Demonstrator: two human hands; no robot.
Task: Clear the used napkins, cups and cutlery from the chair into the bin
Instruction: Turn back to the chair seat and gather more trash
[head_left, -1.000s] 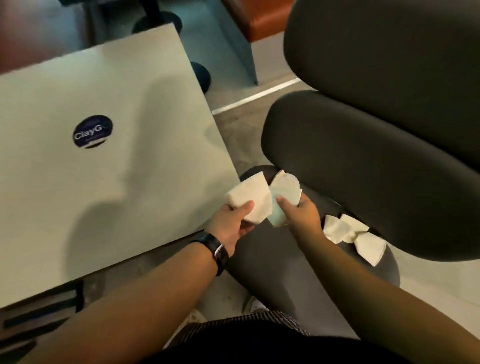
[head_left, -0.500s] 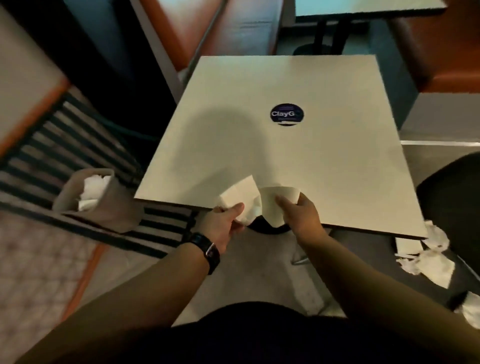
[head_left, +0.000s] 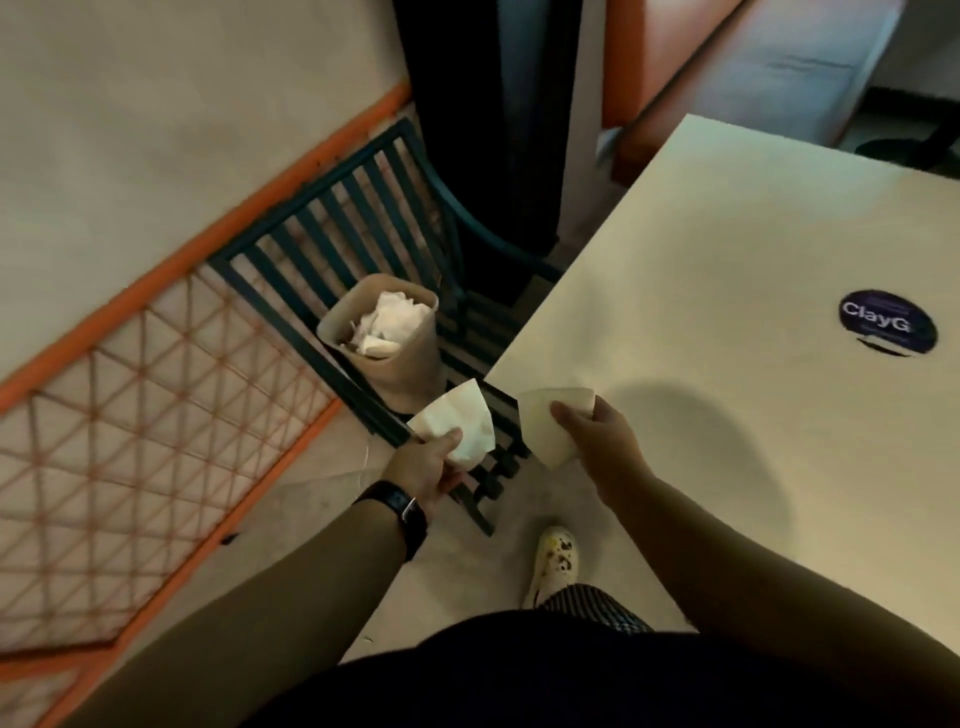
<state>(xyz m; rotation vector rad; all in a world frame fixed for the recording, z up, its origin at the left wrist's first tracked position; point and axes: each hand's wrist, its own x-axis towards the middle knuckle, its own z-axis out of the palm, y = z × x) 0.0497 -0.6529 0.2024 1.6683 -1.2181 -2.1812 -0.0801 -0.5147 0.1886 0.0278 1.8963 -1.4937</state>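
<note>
- Head view: your left hand (head_left: 431, 465) pinches a white napkin (head_left: 457, 423) between thumb and fingers, held up just this side of the bin (head_left: 384, 343).
- Your right hand (head_left: 597, 434) grips a second piece of paper (head_left: 550, 423), folded to a cone-like shape; whether it is a napkin or a flattened cup you cannot tell from here. It hangs to the right of the bin, at the near corner of the table (head_left: 727, 322).
- The two pieces are apart, neither touching the bin.
- The bin is a tan, open-topped container standing tilted on a dark slatted bench (head_left: 332, 244). Crumpled white paper (head_left: 392, 325) already fills its mouth.
- Left of the bin runs an orange wire-grid frame (head_left: 119, 431) along the floor.
- Right of the bin, the table carries a round dark sticker (head_left: 887, 322) reading "ClayG".
- A black watch (head_left: 402, 512) sits on your left wrist.
- Below the bin, your pale spotted shoe (head_left: 556, 558) stands on the floor beside the table edge.
</note>
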